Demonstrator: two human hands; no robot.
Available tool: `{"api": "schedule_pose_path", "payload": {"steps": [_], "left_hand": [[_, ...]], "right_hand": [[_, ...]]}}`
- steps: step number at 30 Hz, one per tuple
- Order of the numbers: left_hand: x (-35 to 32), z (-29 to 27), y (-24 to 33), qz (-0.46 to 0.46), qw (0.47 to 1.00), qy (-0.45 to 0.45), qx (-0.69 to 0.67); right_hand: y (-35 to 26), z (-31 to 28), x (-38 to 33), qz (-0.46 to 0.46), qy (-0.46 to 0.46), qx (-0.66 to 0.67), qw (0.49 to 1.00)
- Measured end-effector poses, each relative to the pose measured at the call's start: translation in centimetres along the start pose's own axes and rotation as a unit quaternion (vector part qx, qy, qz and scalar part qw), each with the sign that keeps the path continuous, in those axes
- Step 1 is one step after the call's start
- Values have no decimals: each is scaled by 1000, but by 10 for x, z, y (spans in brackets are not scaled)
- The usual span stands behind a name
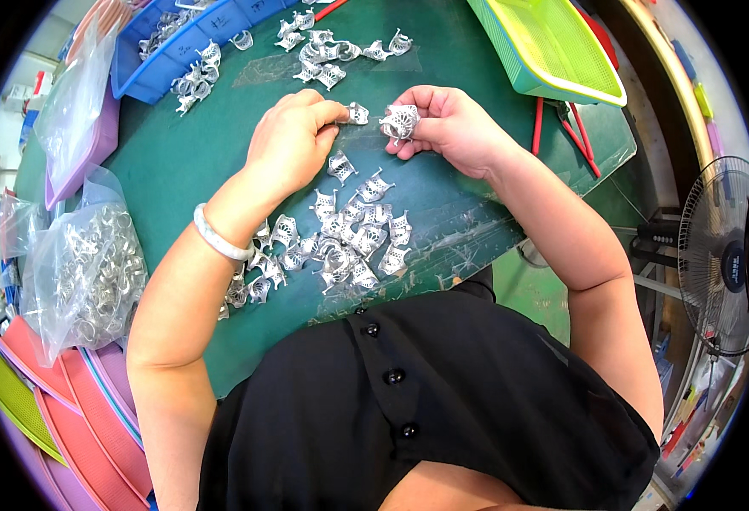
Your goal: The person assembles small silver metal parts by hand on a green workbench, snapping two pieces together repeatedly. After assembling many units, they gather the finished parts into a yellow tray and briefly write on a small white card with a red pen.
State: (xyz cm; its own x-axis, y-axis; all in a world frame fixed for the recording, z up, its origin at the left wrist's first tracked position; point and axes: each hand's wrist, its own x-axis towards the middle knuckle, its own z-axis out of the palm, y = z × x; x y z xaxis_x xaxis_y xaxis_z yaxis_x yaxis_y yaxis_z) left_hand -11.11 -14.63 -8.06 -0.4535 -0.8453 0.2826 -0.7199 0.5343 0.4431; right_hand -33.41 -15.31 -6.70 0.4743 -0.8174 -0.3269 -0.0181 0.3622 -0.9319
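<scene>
An openwork silver piece is over the green tabletop, grasped between the right hand's thumb and fingers, while the left hand pinches a smaller-looking silver piece just beside it, so work on this pair seems unfinished. Nearer the body lies a loose heap; beyond the hands, a smaller cluster. More fill the clear bag and blue bin. Plenty probably remains, though which groups are done I cannot tell.
</scene>
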Motion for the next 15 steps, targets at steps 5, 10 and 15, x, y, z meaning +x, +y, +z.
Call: {"api": "schedule_pose_path", "payload": {"steps": [5, 10, 15], "left_hand": [[-1, -3, 2, 60, 996, 0, 58], [-1, -3, 3, 95, 993, 2, 75], [-2, -2, 1, 109, 991, 11, 71]], "right_hand": [[0, -4, 3, -31, 11, -112, 993], [-2, -6, 5, -26, 11, -180, 983], [-8, -5, 5, -18, 6, -228, 973]]}}
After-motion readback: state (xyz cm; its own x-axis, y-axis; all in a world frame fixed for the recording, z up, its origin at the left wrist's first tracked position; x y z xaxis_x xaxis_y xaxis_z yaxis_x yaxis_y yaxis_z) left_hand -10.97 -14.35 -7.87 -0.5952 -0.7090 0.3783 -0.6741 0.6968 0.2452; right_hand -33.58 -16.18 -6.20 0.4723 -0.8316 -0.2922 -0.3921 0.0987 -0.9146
